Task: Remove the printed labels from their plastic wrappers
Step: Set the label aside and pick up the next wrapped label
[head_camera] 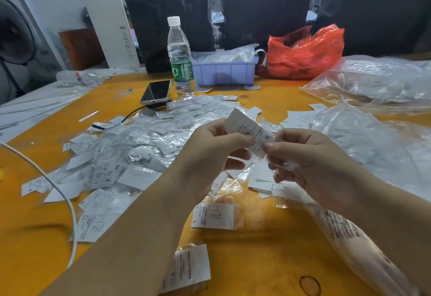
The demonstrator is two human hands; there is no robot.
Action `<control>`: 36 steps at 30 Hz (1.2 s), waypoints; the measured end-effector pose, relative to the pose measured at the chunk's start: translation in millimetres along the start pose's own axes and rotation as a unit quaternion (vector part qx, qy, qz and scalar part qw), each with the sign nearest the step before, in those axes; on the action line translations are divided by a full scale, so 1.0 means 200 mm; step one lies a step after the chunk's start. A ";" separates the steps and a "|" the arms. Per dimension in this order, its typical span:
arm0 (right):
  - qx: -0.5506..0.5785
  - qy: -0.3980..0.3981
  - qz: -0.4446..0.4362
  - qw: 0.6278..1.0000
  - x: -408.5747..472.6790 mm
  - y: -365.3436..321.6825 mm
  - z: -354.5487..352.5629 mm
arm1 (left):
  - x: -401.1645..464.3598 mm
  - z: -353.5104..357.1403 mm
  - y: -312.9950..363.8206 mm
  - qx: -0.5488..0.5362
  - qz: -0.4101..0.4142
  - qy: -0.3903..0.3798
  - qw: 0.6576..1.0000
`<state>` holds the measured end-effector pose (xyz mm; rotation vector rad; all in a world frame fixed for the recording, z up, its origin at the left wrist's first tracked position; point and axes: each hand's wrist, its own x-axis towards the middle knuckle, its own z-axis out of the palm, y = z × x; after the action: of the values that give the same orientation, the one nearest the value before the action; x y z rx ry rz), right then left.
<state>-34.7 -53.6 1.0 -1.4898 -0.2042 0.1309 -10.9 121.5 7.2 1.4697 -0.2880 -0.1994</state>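
One printed label [247, 130] sits between my two hands, raised above the surface [268, 244] and in front of the heap of wrapped labels [144, 139]. Its long axis runs on a slant, from the far upper end on my left down to the near lower end on my right. My left hand [210, 156] pinches it at mid-length with thumb and forefinger from the left. My right hand [300, 156] pinches the lower end, where what looks like a clear plastic wrapper [283, 164] bunches under my fingers; how much of the label is still sleeved I cannot tell. Both hands are on it, touching almost tip to tip, so neither is nearer. I judge the coming pull has to run along that slant: left hand drawing the label up and away, right hand holding the wrapper back. Bare labels [300, 118] lie beyond my right hand, a large clear bag [373, 79] further out.
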 end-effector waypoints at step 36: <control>0.016 -0.048 0.002 0.999 -0.01 -0.02 0.00 | -0.03 -0.02 0.05 0.159 0.074 0.045 0.983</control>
<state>-36.3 -55.0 4.8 -1.4526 -0.2758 0.2092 -15.6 127.2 17.2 1.7603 -0.3672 0.0367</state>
